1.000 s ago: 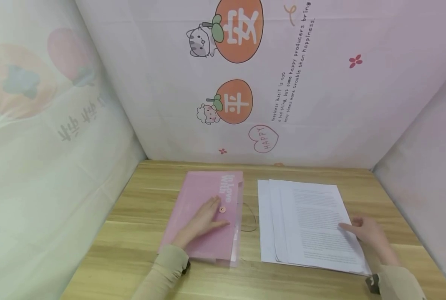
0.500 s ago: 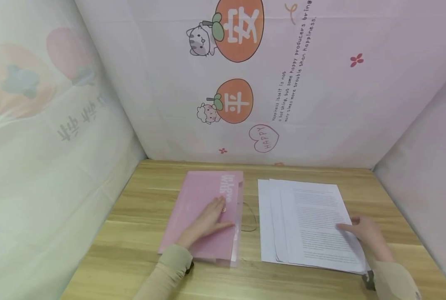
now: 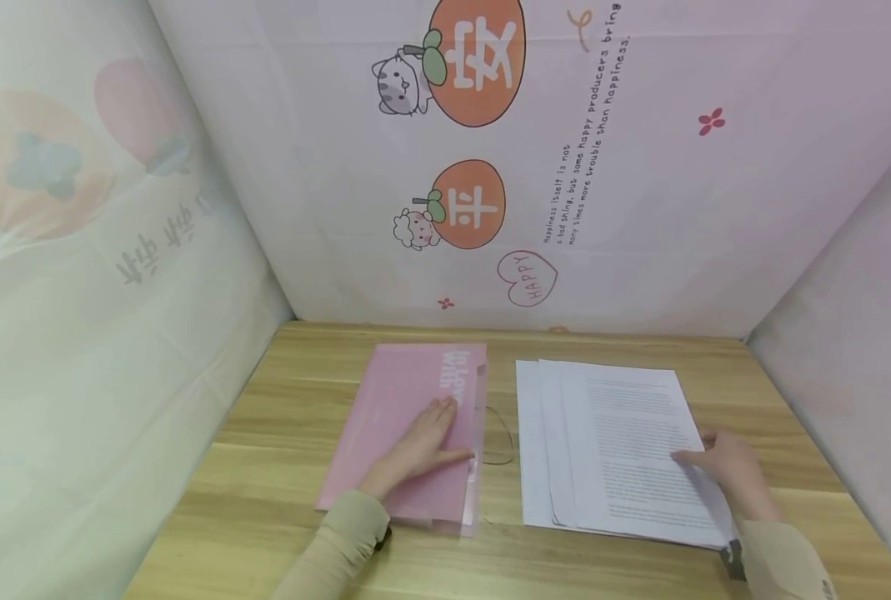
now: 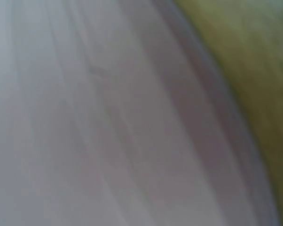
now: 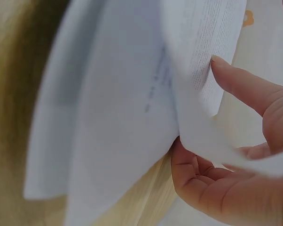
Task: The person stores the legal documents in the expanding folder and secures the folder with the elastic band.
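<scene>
Pink rectangular folder [image 3: 400, 404] under left grip [image 3: 421, 443], thin paper [image 3: 625, 458] in right grip [image 3: 732, 471]

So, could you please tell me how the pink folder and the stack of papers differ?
The pink folder has large white lettering, while the stack of papers is white with small dark print. The left hand rests on the pink folder, while the right hand holds the stack of papers at its edge. Both lie on the wooden table.
</scene>
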{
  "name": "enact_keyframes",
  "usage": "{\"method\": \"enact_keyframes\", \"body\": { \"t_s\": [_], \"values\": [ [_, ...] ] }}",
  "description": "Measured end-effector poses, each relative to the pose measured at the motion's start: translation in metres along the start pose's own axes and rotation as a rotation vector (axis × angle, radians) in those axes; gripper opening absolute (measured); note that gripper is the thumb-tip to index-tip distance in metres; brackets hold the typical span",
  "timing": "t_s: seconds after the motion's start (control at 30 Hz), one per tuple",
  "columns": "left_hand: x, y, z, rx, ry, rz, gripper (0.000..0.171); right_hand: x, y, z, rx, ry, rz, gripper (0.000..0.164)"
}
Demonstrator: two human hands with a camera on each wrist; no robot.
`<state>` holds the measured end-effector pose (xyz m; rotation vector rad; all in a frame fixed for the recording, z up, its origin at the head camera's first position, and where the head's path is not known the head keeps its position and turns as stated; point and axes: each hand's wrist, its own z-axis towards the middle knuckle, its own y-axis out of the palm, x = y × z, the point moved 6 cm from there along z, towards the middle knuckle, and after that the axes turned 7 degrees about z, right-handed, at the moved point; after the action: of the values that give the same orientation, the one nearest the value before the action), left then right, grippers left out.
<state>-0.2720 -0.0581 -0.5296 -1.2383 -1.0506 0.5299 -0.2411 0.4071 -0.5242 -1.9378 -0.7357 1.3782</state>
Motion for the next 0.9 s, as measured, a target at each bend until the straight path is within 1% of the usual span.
{"method": "enact_keyframes", "body": {
  "t_s": [0.13, 0.2, 0.43, 0.73, 0.9],
  "values": [
    [0.000, 0.001, 0.000, -0.003, -0.003, 0.005, 0.099, 0.001, 0.001, 0.002, -0.003, 0.019, -0.003, 0.081],
    [0.000, 0.001, 0.001, -0.006, -0.004, 0.008, 0.098, 0.001, 0.000, 0.002, -0.007, 0.018, -0.007, 0.080],
    [0.001, 0.003, 0.001, -0.008, -0.003, 0.041, 0.100, -0.001, 0.001, 0.002, -0.038, 0.021, 0.043, 0.066],
    [0.008, 0.006, 0.001, -0.031, -0.016, 0.060, 0.102, -0.001, 0.003, 0.002, -0.075, 0.045, 0.106, 0.060],
    [0.012, 0.006, 0.001, -0.017, -0.010, 0.060, 0.103, -0.003, 0.005, 0.004, -0.060, 0.037, 0.114, 0.056]
  ]
}}
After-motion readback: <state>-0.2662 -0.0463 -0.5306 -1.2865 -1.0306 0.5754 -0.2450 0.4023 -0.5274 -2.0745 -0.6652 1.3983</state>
